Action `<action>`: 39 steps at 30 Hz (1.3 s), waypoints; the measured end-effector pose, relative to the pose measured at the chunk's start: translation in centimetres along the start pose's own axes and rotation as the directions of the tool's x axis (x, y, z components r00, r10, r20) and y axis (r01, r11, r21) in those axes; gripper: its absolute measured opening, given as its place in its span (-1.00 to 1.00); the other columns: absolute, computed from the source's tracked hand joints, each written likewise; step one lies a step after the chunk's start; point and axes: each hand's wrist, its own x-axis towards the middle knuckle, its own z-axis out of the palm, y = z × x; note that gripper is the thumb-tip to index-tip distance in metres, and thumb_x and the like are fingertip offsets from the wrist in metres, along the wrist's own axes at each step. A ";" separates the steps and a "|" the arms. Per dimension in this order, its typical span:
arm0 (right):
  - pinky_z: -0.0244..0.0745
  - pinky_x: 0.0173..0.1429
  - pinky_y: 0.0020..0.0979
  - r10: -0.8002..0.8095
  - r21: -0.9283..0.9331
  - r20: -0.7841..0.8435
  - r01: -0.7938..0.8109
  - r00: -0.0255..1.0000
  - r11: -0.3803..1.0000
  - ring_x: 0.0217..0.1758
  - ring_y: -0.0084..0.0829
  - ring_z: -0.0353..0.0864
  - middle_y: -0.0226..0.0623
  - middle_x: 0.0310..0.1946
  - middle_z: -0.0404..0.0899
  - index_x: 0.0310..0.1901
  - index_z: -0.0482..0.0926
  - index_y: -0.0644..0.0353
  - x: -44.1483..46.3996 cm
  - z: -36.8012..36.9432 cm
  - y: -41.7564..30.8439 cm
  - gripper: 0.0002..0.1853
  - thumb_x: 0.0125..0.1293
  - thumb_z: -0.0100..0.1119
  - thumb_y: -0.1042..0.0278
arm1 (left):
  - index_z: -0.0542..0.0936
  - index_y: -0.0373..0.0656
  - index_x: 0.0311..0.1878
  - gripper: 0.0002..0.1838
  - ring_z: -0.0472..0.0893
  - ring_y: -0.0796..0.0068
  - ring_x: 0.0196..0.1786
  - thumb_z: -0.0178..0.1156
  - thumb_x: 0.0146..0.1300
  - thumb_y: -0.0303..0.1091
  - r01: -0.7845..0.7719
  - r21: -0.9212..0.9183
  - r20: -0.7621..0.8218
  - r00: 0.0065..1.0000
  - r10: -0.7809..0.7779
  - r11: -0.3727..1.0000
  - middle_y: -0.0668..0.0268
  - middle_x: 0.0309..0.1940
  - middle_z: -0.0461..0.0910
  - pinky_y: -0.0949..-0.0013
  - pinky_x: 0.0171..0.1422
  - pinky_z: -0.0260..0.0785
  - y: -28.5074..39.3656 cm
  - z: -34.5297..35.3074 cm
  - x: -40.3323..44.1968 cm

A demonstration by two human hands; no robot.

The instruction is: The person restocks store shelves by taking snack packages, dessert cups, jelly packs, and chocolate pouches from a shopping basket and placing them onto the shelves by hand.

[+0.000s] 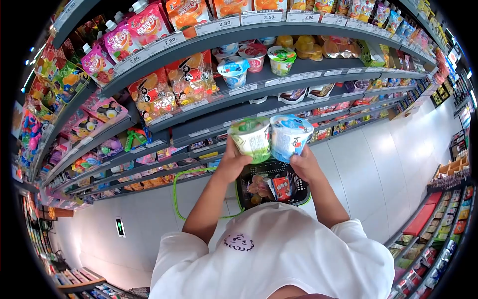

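Note:
My left hand [232, 162] is closed around a green and white cup [251, 139] with a sealed lid. In my right hand [304, 164] is a blue and white cup [290, 138] of the same shape. Both cups are held side by side in front of the shelves, their rims close together. Below them a black shopping basket [242, 192] with a green handle [175, 192] is partly hidden by my shirt. Inside it lie a clear pack of round items [259, 186] and a red and white packet [282, 188].
Similar cups, a blue one [233, 71], a pink one [253, 56] and a green one [282, 60], stand on the shelf ahead beside orange bags [190, 77]. Pouches [145, 24] line the shelf above. More shelving [430, 234] stands at the right. A green floor sign [120, 227] lies left.

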 end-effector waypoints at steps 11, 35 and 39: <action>0.14 0.37 -0.33 0.016 -0.098 0.041 -0.012 0.999 0.995 0.27 -0.40 0.31 -0.30 0.21 0.34 0.34 0.12 0.20 4.9 -1.7 -4.4 -0.15 0.05 0.39 0.31 | -0.37 0.09 0.48 0.21 0.13 0.25 0.44 0.34 -0.02 -0.55 -0.128 0.328 -0.036 0.988 0.148 0.936 0.17 0.40 0.04 0.18 0.43 0.10 2.0 1.7 6.3; 0.39 0.13 -0.43 -0.280 -0.550 0.019 0.244 0.960 0.799 0.06 -0.45 0.47 -0.21 0.04 0.47 0.28 0.19 0.33 17.9 0.0 -7.2 -0.18 0.02 0.44 0.31 | 0.05 -0.25 0.26 0.01 0.52 -0.03 0.09 0.51 -0.15 -0.18 0.021 0.986 -0.119 0.783 0.610 0.165 -0.14 0.05 0.45 0.13 0.12 0.39 7.4 0.3 18.4; 0.39 0.13 -0.44 -0.335 -0.655 0.045 0.281 0.941 0.701 0.06 -0.44 0.48 -0.17 0.04 0.47 0.30 0.15 0.36 20.8 0.6 -7.6 -0.11 -0.01 0.46 0.28 | 0.01 -0.23 0.23 -0.03 0.52 -0.02 0.09 0.47 -0.08 -0.14 0.113 0.982 -0.182 0.781 0.598 0.151 -0.16 0.06 0.42 0.19 0.13 0.37 7.3 -0.5 20.0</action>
